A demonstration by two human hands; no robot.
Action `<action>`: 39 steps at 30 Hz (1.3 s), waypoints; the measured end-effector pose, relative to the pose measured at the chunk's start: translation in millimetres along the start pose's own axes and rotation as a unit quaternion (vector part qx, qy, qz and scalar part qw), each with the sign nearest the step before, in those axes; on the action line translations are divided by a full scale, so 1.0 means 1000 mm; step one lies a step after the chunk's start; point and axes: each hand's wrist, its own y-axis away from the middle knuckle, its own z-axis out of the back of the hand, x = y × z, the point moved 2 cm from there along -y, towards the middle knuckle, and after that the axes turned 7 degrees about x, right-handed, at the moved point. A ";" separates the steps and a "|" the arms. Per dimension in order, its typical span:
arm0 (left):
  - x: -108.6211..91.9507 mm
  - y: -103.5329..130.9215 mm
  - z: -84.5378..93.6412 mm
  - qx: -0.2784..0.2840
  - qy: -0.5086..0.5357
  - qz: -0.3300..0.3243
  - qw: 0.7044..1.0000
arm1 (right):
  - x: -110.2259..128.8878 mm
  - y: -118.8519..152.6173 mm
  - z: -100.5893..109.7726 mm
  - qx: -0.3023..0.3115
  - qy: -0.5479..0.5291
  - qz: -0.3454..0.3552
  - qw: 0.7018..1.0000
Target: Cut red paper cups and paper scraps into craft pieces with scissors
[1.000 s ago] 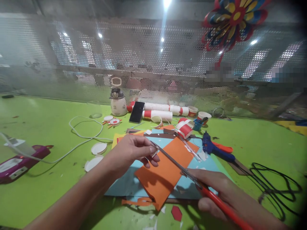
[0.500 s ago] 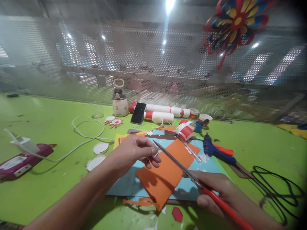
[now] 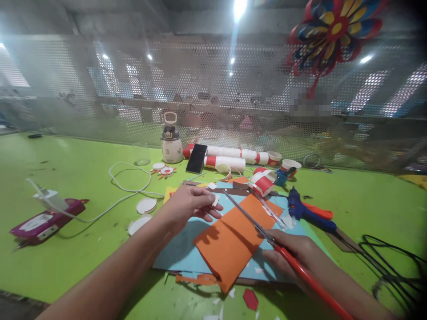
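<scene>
A pair of scissors [image 3: 258,227] lies slantwise in the air over the orange sheet [image 3: 230,244], its long axis running from lower right, where the red handles are, to upper left, where the tips end just beside the fingers of the left hand [image 3: 191,205]. The blades stand nearly together. The right hand [image 3: 296,253] has its fingers curled around the handle end, closed on it near the pivot. The left hand pinches a small white piece [image 3: 215,201] between thumb and forefinger, its other fingers loosely spread and partly open; the edge of the piece looks notched. Beneath, the orange sheet lies diagonally on a light blue sheet [image 3: 173,253], on the green table [image 3: 83,275]. A red hexagonal piece [image 3: 250,299] lies near the lower edge of the blue sheet, and a blue glue gun [image 3: 310,215] rests to the right. Compared with the earlier pictures, the scissor tips, which were right at the left thumb, now sit a little apart from it, and the left fingers have opened out so that more of the white piece shows. The lower fingers of the right hand have moved up closer to the blades. The whole view has also swung slightly, so the background things appear farther right.
</scene>
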 end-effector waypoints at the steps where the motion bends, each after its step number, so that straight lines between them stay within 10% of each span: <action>1: 0.001 -0.001 0.001 -0.006 0.004 0.003 1.000 | 0.001 0.000 0.000 0.008 -0.002 -0.003 1.000; 20: 0.016 -0.020 0.020 -0.057 -0.131 0.045 0.989 | -0.020 -0.004 -0.018 0.004 0.006 0.021 1.000; 39: 0.011 -0.032 0.052 -0.110 -0.518 0.038 0.847 | -0.008 0.004 -0.005 -0.063 0.022 0.058 0.996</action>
